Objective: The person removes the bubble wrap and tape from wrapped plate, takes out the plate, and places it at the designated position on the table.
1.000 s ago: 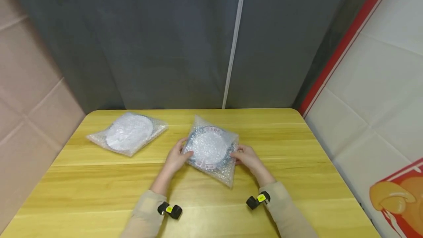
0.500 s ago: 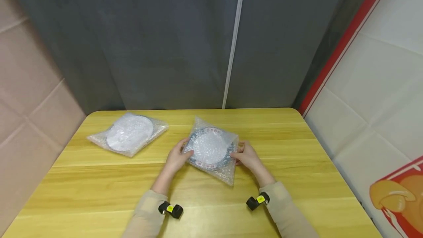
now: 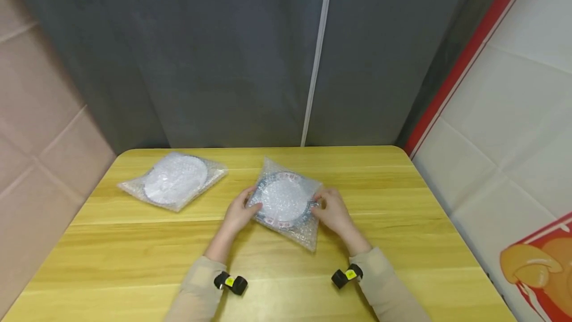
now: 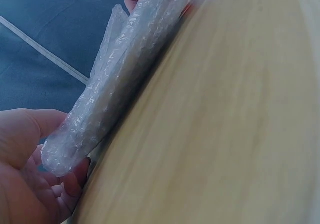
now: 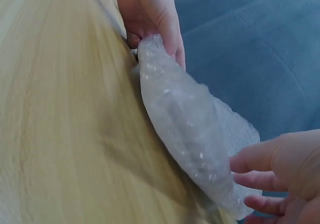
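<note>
A round plate-like item with a blue and red printed rim, sealed in bubble wrap (image 3: 284, 201), lies mid-table in the head view. My left hand (image 3: 238, 212) grips its left edge, thumb on top and fingers underneath; the left wrist view shows the wrapped edge between thumb (image 4: 47, 121) and fingers. At the right edge is my right hand (image 3: 332, 211), its fingertips touching the top of the wrap. In the right wrist view its fingers (image 5: 267, 180) are loosely bent and spread apart by the wrap's edge.
A second bubble-wrapped round item (image 3: 175, 179) lies at the table's back left. The wooden table (image 3: 286, 292) ends at a dark curtain (image 3: 223, 63). Light panels stand to the left and right.
My right hand has shifted from holding the right edge, its fingers coming up from beneath onto the top of the wrap. The left hand and both wrapped items stay put.
</note>
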`<state>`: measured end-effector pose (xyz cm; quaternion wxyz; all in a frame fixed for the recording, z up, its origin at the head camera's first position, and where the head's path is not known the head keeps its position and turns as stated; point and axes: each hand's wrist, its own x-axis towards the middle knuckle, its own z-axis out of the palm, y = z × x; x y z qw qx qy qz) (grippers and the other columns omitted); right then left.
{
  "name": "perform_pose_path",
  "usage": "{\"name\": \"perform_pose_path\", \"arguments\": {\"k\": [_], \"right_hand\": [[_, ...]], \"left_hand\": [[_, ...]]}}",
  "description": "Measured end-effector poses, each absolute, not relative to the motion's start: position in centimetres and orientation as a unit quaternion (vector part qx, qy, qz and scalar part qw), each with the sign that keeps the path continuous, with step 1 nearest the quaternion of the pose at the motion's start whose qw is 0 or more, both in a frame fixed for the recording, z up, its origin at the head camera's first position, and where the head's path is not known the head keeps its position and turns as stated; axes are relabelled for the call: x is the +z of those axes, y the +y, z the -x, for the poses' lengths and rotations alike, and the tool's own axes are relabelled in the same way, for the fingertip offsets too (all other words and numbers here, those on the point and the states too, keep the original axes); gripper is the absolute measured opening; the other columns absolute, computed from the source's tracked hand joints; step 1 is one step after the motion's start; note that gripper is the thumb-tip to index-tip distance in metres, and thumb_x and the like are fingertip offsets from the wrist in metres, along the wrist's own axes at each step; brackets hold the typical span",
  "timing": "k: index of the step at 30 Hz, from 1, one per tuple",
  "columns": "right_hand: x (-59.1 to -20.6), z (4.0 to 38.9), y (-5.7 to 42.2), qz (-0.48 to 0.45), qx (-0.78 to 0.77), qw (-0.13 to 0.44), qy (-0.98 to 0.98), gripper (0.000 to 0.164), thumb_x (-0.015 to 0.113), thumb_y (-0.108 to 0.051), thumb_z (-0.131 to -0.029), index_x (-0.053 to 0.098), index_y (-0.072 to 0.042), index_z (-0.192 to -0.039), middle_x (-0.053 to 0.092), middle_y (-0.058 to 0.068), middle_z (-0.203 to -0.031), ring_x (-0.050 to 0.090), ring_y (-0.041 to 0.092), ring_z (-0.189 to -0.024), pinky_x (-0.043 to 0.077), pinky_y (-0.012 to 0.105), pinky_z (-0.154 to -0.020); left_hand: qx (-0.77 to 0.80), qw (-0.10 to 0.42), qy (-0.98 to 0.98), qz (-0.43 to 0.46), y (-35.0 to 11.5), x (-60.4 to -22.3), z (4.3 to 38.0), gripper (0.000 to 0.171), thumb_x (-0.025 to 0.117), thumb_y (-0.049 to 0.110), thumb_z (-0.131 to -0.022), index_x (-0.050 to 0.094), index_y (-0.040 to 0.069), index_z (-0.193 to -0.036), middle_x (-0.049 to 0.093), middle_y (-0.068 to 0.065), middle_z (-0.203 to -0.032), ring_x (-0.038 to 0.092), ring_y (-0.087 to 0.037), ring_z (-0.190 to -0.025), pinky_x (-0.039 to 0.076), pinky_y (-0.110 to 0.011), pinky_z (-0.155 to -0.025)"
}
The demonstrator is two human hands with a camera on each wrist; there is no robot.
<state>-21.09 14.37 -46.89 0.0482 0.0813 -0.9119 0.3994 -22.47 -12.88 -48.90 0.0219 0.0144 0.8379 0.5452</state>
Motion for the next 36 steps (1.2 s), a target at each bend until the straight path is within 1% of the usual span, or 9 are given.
{"name": "perform_pose_path", "arguments": {"k": [2,4,8,10,12,16,23,28,36], "right_hand": [[-46.6,20.9,14.1,-0.102,0.387,0.056,-0.915,0.021,0.075,-0.007,-0.077,0.069,-0.002,-0.097,0.056,0.015,-0.111,0.052,0.033,-0.106,0.042,0.049,-0.094],[-46.3,20.7,13.9,-0.127,0.375,0.058,-0.917,0.02,0.074,-0.008,-0.078,0.071,-0.002,-0.097,0.058,0.012,-0.108,0.053,0.031,-0.102,0.045,0.047,-0.09],[-46.1,20.4,13.4,-0.185,0.355,0.041,-0.915,0.023,0.073,-0.012,-0.082,0.072,-0.003,-0.103,0.059,0.008,-0.107,0.056,0.026,-0.098,0.047,0.045,-0.087],[-46.2,20.3,13.2,-0.216,0.349,0.026,-0.912,0.027,0.071,-0.015,-0.084,0.07,-0.003,-0.108,0.06,0.01,-0.111,0.056,0.027,-0.102,0.046,0.046,-0.09],[-46.4,20.2,13.1,-0.245,0.336,0.012,-0.909,0.031,0.07,-0.019,-0.086,0.069,-0.004,-0.114,0.06,0.013,-0.119,0.054,0.03,-0.111,0.042,0.048,-0.097],[-46.6,19.7,12.6,-0.292,0.319,-0.014,-0.902,0.043,0.067,-0.027,-0.089,0.063,-0.004,-0.125,0.053,0.017,-0.134,0.045,0.036,-0.125,0.031,0.052,-0.106],[-47.2,19.0,11.6,-0.32,0.273,-0.048,-0.906,0.055,0.062,-0.042,-0.091,0.053,-0.014,-0.138,0.04,0.009,-0.148,0.031,0.03,-0.137,0.023,0.049,-0.11],[-47.5,18.7,11.1,-0.326,0.261,-0.049,-0.907,0.056,0.06,-0.043,-0.092,0.05,-0.018,-0.141,0.034,0.005,-0.151,0.025,0.028,-0.14,0.019,0.05,-0.111],[-47.6,18.3,10.8,-0.339,0.236,-0.046,-0.91,0.054,0.059,-0.041,-0.093,0.049,-0.019,-0.142,0.031,0.008,-0.153,0.022,0.032,-0.14,0.016,0.053,-0.111]], "left_hand": [[0.545,0.022,0.838,-0.014,-12.9,-48.9,22.5,0.059,0.068,0.013,-0.086,0.047,0.01,-0.141,0.059,-0.019,-0.119,0.055,-0.035,-0.109,0.044,-0.051,-0.093],[0.544,0.022,0.839,-0.013,-12.9,-49.0,22.5,0.059,0.068,0.013,-0.086,0.047,0.01,-0.141,0.059,-0.019,-0.119,0.054,-0.036,-0.109,0.044,-0.051,-0.093],[0.542,0.024,0.84,-0.01,-13.0,-49.0,22.5,0.059,0.068,0.014,-0.087,0.047,0.011,-0.141,0.058,-0.019,-0.119,0.054,-0.036,-0.11,0.043,-0.052,-0.094],[0.542,0.023,0.84,-0.01,-13.1,-49.1,22.5,0.059,0.068,0.014,-0.087,0.046,0.011,-0.142,0.059,-0.018,-0.118,0.054,-0.035,-0.109,0.043,-0.051,-0.093],[0.542,0.024,0.84,-0.01,-13.1,-49.2,22.5,0.059,0.068,0.015,-0.087,0.046,0.012,-0.142,0.059,-0.017,-0.118,0.054,-0.035,-0.109,0.043,-0.051,-0.093],[0.539,0.021,0.842,-0.014,-13.0,-49.3,22.6,0.059,0.068,0.016,-0.087,0.046,0.012,-0.142,0.058,-0.018,-0.119,0.054,-0.035,-0.11,0.043,-0.052,-0.093],[0.539,0.02,0.842,-0.014,-12.9,-49.3,22.5,0.059,0.067,0.015,-0.088,0.046,0.011,-0.142,0.059,-0.018,-0.119,0.054,-0.035,-0.109,0.043,-0.052,-0.094],[0.538,0.017,0.843,-0.017,-12.9,-49.3,22.4,0.058,0.067,0.015,-0.087,0.046,0.01,-0.142,0.059,-0.018,-0.118,0.056,-0.034,-0.107,0.044,-0.051,-0.092],[0.534,0.015,0.845,-0.017,-12.9,-49.3,22.4,0.058,0.067,0.015,-0.088,0.046,0.011,-0.142,0.06,-0.017,-0.117,0.056,-0.034,-0.106,0.045,-0.051,-0.091]]}}
